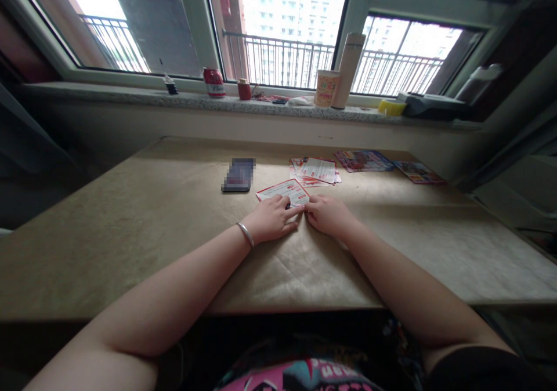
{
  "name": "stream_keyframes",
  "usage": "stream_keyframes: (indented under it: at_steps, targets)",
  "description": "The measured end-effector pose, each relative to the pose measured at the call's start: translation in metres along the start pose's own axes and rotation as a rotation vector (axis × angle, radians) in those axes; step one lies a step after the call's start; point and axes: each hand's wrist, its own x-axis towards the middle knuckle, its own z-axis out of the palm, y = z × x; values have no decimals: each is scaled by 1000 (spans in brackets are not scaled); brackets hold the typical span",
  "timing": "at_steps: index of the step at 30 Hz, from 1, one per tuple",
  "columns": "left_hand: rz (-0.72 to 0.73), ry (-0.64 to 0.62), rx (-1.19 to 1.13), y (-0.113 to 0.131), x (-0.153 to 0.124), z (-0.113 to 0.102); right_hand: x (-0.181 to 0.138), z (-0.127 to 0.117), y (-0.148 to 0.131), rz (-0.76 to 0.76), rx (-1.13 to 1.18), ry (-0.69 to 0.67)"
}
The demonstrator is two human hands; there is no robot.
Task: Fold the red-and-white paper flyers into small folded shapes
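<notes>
Left hand (272, 220), right hand (331, 214) touch one leaflet (282, 191)

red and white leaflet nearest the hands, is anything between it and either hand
Nothing visible does. The left hand and right hand both lie at the near edge of the leaflet on the table. The blurred phone lies apart to its left, the leaflet pile beyond it.

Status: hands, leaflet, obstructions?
Left hand, right hand on near edge of leaflet, grip unclear. Leaflet flat on table. Phone, leaflet stack nearby, not touching.
</notes>
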Motion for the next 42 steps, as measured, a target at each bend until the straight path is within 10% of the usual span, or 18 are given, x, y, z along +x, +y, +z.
stream_keyframes:
  at_steps: [42]
  targets:
    - [-104,-193,-290,-63,-18,-17,-1,3,-1,67,-17,8]
